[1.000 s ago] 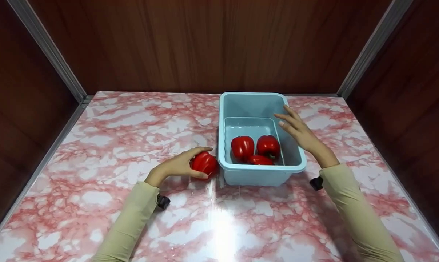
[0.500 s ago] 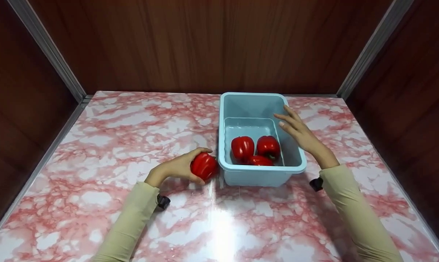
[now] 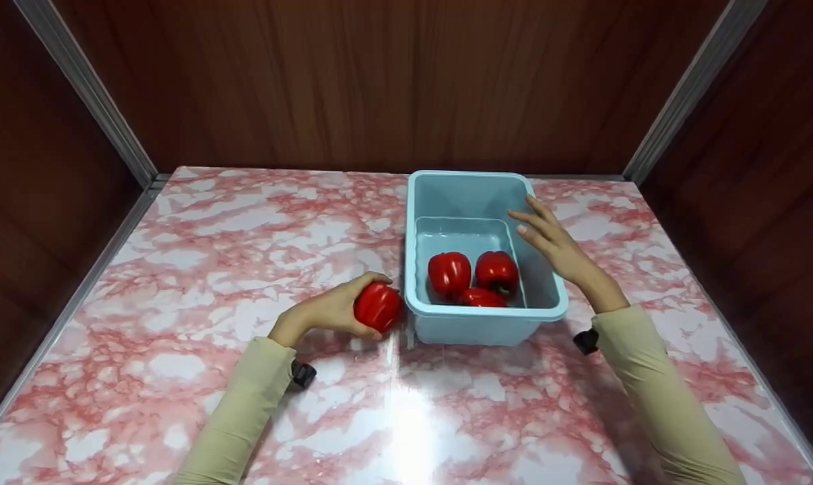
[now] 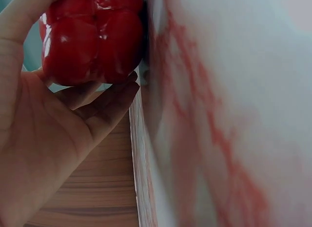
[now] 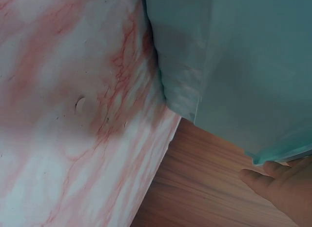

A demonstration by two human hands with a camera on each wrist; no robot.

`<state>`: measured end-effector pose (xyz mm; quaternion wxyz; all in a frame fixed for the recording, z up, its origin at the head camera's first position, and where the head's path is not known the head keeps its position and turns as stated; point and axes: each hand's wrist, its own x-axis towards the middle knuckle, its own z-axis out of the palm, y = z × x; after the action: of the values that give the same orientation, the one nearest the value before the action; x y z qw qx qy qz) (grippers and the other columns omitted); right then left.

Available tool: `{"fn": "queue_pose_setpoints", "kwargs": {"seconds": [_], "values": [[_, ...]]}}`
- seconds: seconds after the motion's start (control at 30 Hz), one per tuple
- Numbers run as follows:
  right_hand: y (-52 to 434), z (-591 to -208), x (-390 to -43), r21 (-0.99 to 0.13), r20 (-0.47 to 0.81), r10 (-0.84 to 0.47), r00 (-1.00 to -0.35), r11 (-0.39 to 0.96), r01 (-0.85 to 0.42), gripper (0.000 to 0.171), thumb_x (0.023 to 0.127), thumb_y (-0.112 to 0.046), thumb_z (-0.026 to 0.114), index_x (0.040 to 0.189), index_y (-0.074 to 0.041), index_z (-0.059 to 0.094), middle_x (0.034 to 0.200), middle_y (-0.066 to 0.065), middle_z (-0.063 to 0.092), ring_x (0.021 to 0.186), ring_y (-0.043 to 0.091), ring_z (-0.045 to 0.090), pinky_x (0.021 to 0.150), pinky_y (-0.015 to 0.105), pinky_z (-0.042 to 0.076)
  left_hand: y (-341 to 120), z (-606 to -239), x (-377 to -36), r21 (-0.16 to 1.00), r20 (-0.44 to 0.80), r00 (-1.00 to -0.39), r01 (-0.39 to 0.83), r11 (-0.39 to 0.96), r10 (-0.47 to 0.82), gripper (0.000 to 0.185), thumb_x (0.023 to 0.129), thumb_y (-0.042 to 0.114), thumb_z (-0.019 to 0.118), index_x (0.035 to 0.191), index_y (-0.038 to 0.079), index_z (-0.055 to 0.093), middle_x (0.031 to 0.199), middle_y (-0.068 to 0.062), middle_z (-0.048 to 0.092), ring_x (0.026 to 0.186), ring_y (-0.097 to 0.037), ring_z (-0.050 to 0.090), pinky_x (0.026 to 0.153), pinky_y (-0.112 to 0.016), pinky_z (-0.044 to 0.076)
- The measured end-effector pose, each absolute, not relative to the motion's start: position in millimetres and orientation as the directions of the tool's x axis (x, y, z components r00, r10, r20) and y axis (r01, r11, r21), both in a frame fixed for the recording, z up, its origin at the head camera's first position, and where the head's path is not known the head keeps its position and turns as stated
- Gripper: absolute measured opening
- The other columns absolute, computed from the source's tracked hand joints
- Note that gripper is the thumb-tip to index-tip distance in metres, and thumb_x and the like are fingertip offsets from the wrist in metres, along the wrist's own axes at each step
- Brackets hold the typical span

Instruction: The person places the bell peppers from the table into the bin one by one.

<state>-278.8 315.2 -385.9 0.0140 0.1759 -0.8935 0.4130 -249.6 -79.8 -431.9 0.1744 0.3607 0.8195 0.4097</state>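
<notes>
With thumb and fingers around its sides, my left hand (image 3: pixel 329 310) grips a shiny red bell pepper (image 3: pixel 378 306) just left of the pale blue bin (image 3: pixel 487 312). In the left wrist view the lobed end of that bell pepper (image 4: pixel 92 39) faces the camera, close beside the table surface. Inside the bin, three more red bell peppers sit near the front: one at left (image 3: pixel 449 273), one at right (image 3: pixel 497 271), and a third partly hidden behind the front rim. My right hand (image 3: pixel 553 244), fingers extended, is over the bin's right rim; the right wrist view shows its fingertips at the rim.
The table (image 3: pixel 177 367) has a pink and white marbled top. Dark wood panels (image 3: pixel 278 81) with grey metal corner posts enclose the back and both sides. The bin's back wall stands close to the rear panel.
My left thumb has shifted from the front of the bell pepper toward its near side, and the bell pepper has turned slightly. The right hand and bin stay put.
</notes>
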Motion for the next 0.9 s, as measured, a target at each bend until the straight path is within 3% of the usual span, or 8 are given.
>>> {"fn": "queue_pose_setpoints", "kwargs": {"seconds": [0.27, 0.5, 0.9], "values": [[299, -361, -257, -0.749, 0.160, -0.308, -0.938, 0.581, -0.319, 0.044, 0.098, -0.020, 0.043, 0.137, 0.000, 0.041, 0.154, 0.020, 0.004, 0.140, 0.040, 0.000, 0.105, 0.067, 0.005, -81, -438, -255, 0.813, 0.052, -0.678, 0.455, 0.364, 0.733, 0.082, 0.067, 0.017, 0.083, 0.134, 0.007, 0.035, 0.122, -0.008, 0.051, 0.108, -0.022, 0.053, 0.085, -0.037, 0.050], [299, -361, -257, -0.751, 0.160, -0.312, -0.937, 0.577, -0.320, 0.044, 0.098, -0.021, 0.043, 0.137, 0.000, 0.042, 0.154, 0.019, 0.004, 0.140, 0.039, 0.000, 0.106, 0.067, 0.006, -86, -466, -272, 0.798, 0.053, -0.720, 0.447, 0.404, 0.692, 0.089, 0.065, 0.037, 0.083, 0.137, 0.028, 0.032, 0.126, 0.005, 0.048, 0.110, -0.014, 0.051, 0.085, -0.032, 0.051], [298, -362, -259, -0.758, 0.162, -0.316, -0.935, 0.567, -0.323, 0.044, 0.098, -0.021, 0.044, 0.137, 0.000, 0.042, 0.154, 0.019, 0.003, 0.140, 0.039, 0.000, 0.106, 0.066, 0.005, -90, -458, -272, 0.816, 0.082, -0.758, 0.424, 0.394, 0.647, 0.093, 0.065, 0.036, 0.083, 0.141, 0.030, 0.029, 0.126, 0.002, 0.050, 0.109, -0.017, 0.053, 0.084, -0.034, 0.051]]}}
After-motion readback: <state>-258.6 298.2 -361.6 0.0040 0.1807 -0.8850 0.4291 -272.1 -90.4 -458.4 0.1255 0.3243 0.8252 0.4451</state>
